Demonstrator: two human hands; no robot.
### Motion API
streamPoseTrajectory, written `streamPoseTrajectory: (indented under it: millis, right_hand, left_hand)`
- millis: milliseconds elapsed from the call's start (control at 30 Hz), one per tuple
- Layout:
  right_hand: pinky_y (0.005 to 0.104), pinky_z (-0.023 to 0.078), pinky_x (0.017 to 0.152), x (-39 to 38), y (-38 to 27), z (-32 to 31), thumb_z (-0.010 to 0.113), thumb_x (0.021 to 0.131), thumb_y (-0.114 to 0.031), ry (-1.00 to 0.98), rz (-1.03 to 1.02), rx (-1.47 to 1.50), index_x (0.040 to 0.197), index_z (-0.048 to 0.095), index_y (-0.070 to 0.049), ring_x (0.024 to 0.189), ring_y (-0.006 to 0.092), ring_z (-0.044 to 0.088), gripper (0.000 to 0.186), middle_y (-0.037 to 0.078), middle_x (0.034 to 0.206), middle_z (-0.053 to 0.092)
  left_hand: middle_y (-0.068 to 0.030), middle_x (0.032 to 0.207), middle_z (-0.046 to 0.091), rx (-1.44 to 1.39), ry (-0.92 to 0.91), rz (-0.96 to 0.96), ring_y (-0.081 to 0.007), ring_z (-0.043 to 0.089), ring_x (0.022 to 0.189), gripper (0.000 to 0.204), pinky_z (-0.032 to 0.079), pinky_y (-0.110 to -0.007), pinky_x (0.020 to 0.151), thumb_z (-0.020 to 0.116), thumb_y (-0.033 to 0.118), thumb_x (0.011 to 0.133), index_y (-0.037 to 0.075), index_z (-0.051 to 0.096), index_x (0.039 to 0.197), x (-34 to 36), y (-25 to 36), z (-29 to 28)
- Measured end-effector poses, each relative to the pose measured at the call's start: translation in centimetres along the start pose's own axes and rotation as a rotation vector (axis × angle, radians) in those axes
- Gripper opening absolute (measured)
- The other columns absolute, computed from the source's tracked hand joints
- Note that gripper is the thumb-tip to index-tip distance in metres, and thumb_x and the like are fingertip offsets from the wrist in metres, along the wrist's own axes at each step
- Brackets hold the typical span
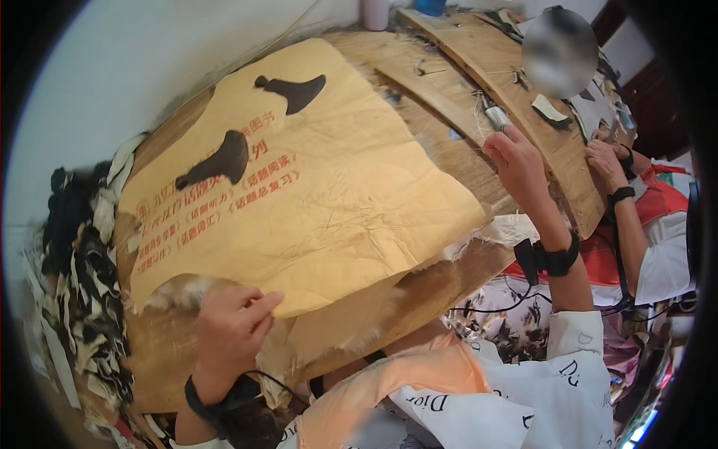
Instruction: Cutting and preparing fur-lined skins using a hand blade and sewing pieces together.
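Observation:
A large sheet of yellow-brown paper (pixel 359 194) with curved cut edges, red print and pencil marks covers much of the wooden table. Two dark, flared shapes (pixel 295 93) show on it; whether they are openings or pieces lying on top, I cannot tell. Under its near edge, pale fur or hide (pixel 329 337) sticks out. My left hand (pixel 233 329) is closed, pinching the sheet's near edge between thumb and fingers. To the right of the paper, my right hand (pixel 517 168) is raised with curled fingers, closed at the end of a small silvery tool (pixel 496 116).
Black and white fur scraps (pixel 86 299) heap along the left edge. Wooden strips (pixel 430 101) lie across the right side of the table (pixel 359 49). A pink bottle (pixel 375 13) stands at the back. On the right, another person's hands (pixel 607 161) work over a pale piece.

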State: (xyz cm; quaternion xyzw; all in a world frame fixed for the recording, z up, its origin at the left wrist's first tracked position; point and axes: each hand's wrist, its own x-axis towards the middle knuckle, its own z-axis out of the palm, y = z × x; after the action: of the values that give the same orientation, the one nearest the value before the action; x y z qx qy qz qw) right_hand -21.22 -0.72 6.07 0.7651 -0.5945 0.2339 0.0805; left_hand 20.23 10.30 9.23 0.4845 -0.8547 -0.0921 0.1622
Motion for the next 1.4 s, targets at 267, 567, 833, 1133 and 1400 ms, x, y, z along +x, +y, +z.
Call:
streamPoseTrajectory:
  millis: [267, 567, 833, 1133, 1400]
  right_hand:
    - [0.0388, 0.045, 0.064, -3.4, -4.5, 3.1, 0.054, 0.073, -0.007, -0.19, 0.035, 0.148, 0.075, 0.064, -0.004, 0.074, 0.0326, 0.058, 0.011, 0.014, 0.077, 0.058]
    - [0.0367, 0.042, 0.06, -8.3, 1.8, 5.3, 0.06, 0.077, -0.01, -0.218, 0.288, 0.248, 0.076, 0.056, 0.003, 0.063, 0.0287, 0.053, 0.013, 0.016, 0.067, 0.053]
    - [0.0388, 0.041, 0.06, -8.5, 1.6, 6.1, 0.06, 0.076, -0.008, -0.225, 0.273, 0.178, 0.074, 0.054, 0.004, 0.064, 0.0304, 0.053, 0.013, 0.017, 0.069, 0.053]
    - [0.0389, 0.042, 0.061, -9.4, 2.0, 4.5, 0.06, 0.077, -0.011, -0.246, 0.319, 0.165, 0.074, 0.056, 0.002, 0.066, 0.0308, 0.054, 0.014, 0.016, 0.07, 0.054]
    - [0.0381, 0.044, 0.065, -8.4, -0.6, 4.3, 0.061, 0.076, -0.025, -0.282, 0.399, 0.191, 0.076, 0.064, 0.0, 0.071, 0.0287, 0.058, 0.025, 0.016, 0.072, 0.06]
  left_hand:
    - [-0.0066, 0.058, 0.053, -0.024, -0.069, 0.011, -0.0246, 0.055, 0.055, 0.008, 0.042, -0.037, 0.047, 0.062, 0.012, 0.071, 0.011, 0.062, 0.079, -4.6, -2.7, 5.0]
    - [-0.0093, 0.061, 0.057, -0.048, -0.059, -0.046, -0.0276, 0.061, 0.06, 0.009, 0.047, -0.039, 0.05, 0.058, 0.016, 0.071, 0.009, 0.056, 0.066, -4.3, -1.9, 6.0]
    - [-0.0053, 0.054, 0.051, -0.069, 0.014, -0.007, -0.0252, 0.057, 0.051, 0.014, 0.043, -0.038, 0.042, 0.061, 0.019, 0.071, 0.011, 0.051, 0.067, -4.4, -2.2, 5.6]
    - [-0.0056, 0.056, 0.049, -0.089, -0.037, 0.012, -0.025, 0.057, 0.054, 0.014, 0.044, -0.037, 0.046, 0.059, 0.019, 0.073, 0.011, 0.049, 0.066, -4.1, -2.2, 5.1]
    - [-0.0079, 0.058, 0.052, -0.147, -0.045, -0.015, -0.0265, 0.054, 0.053, 0.004, 0.041, -0.037, 0.046, 0.06, 0.016, 0.075, 0.012, 0.06, 0.073, -3.8, -2.9, 4.5]
